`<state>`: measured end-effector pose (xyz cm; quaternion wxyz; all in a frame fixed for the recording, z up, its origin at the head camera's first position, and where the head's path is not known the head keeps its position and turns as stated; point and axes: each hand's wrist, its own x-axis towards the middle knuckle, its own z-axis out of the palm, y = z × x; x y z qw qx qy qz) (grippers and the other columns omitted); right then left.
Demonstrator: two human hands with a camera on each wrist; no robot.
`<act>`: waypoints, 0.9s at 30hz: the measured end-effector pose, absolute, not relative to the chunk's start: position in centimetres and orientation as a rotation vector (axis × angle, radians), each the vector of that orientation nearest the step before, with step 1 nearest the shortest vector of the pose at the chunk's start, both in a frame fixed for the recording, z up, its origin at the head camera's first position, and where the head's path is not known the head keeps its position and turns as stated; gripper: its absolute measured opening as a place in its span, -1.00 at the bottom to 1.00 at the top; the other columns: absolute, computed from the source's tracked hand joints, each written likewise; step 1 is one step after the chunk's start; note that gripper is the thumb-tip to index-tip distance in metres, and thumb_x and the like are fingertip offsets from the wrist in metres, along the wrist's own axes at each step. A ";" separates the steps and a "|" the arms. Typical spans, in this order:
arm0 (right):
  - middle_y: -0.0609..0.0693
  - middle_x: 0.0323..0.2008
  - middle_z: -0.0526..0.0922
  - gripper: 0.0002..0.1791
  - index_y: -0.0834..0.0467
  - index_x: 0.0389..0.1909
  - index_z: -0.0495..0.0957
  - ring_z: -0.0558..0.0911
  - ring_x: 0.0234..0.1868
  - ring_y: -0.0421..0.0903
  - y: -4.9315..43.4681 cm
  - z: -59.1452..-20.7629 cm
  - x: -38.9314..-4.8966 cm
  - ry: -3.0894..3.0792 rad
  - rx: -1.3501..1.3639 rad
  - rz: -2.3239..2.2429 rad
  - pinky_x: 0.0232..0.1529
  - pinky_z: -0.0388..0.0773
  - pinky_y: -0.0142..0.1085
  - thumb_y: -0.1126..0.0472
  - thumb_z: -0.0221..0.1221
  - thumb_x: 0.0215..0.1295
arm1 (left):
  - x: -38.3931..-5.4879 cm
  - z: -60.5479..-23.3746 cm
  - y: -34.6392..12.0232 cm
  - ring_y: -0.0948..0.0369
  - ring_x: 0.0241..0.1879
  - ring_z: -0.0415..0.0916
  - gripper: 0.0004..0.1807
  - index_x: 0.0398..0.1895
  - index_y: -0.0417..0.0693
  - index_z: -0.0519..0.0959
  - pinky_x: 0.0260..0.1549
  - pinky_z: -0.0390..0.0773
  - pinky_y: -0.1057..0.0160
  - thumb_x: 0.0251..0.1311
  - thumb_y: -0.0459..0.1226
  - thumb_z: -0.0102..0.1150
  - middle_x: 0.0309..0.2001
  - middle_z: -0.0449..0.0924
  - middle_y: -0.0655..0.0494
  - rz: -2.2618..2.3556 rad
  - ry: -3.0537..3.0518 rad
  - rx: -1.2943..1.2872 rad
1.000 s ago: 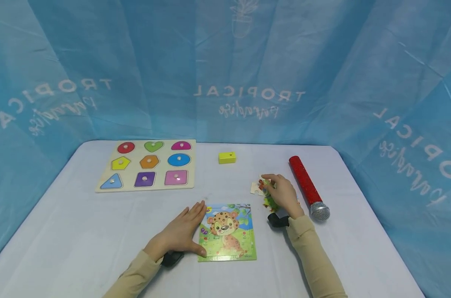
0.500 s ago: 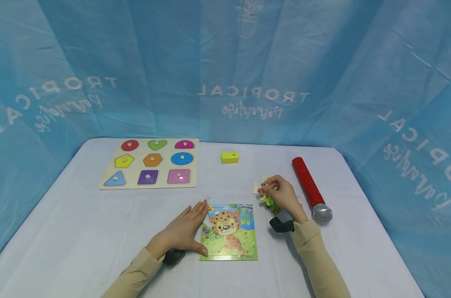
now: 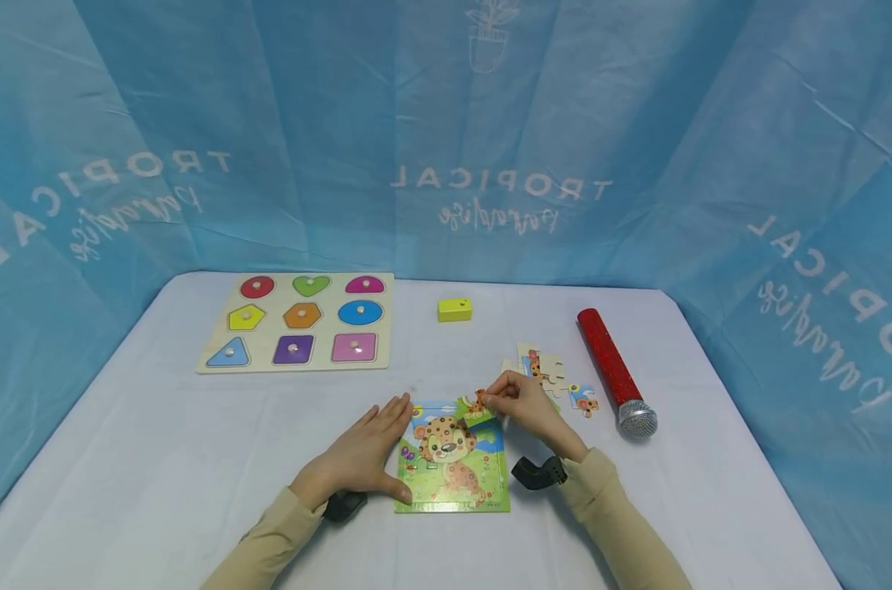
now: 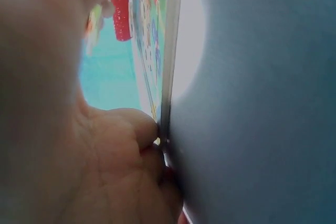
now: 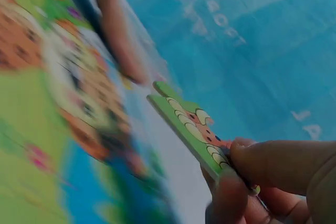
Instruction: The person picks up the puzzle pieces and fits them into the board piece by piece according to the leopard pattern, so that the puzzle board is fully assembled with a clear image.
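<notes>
Against the left edge of the leopard board (image 3: pixel 456 487), the left hand (image 3: pixel 368 452) rests, fingers straight, thumb spread. Over the board's far right corner, a puzzle piece (image 3: pixel 473 408) is pinched by the bent right hand (image 3: pixel 532 410).

You can reach the leopard board (image 3: pixel 453 507) across the surface (image 3: pixel 453 551) from its near edge, between the forearms (image 3: pixel 630 524). The left hand (image 3: pixel 360 455) obstructs its left edge; the right hand (image 3: pixel 530 407), holding a puzzle piece (image 3: pixel 475 410), obstructs its far right corner. Beyond that hand, loose pieces (image 3: pixel 552 371) and the red microphone (image 3: pixel 609 360) leave you only a narrow gap.
</notes>
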<state>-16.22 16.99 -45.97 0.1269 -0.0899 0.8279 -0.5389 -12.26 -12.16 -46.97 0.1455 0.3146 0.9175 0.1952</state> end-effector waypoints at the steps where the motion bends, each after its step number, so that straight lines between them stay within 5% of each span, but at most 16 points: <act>1: 0.03 -0.40 0.66 -0.80 0.27 -0.14 0.52 0.52 -0.53 -0.18 16.8 -46.3 -15.9 2.374 -0.295 -1.562 -0.56 0.43 -0.37 0.24 0.21 0.30 | -12.3 -47.0 -12.1 -0.14 0.53 -0.15 0.40 0.48 -0.38 -0.02 0.48 -0.05 -0.16 -0.30 0.25 0.47 0.53 -0.14 -0.26 0.563 2.642 0.910; 6: 0.02 -0.43 0.59 -0.72 0.22 0.02 0.50 0.53 -0.61 -0.19 16.0 -47.6 -14.0 2.235 -0.458 -1.455 -0.64 0.49 -0.34 0.26 0.18 0.32 | -12.3 -47.0 -12.0 -0.14 0.53 -0.15 0.39 0.48 -0.37 -0.03 0.48 -0.05 -0.17 -0.29 0.25 0.46 0.53 -0.14 -0.26 0.563 2.637 0.915; 16: -0.22 -0.53 0.59 -0.91 -0.02 -0.40 0.60 0.48 -0.54 -0.35 14.5 -47.0 -12.3 2.375 -0.709 -1.072 -0.46 0.43 -0.48 0.18 0.34 0.15 | -12.3 -46.7 -12.1 -0.13 0.53 -0.16 0.40 0.48 -0.38 -0.02 0.49 -0.07 -0.17 -0.31 0.23 0.49 0.53 -0.13 -0.26 0.582 2.639 0.873; 27: -0.20 -0.55 0.52 -0.93 -0.03 -0.36 0.59 0.41 -0.57 -0.34 14.5 -46.8 -12.2 2.374 -0.716 -1.029 -0.47 0.39 -0.46 0.15 0.31 0.21 | -12.4 -46.7 -12.0 -0.15 0.53 -0.13 0.41 0.47 -0.39 -0.02 0.48 -0.05 -0.19 -0.33 0.24 0.49 0.52 -0.11 -0.28 0.574 2.648 0.891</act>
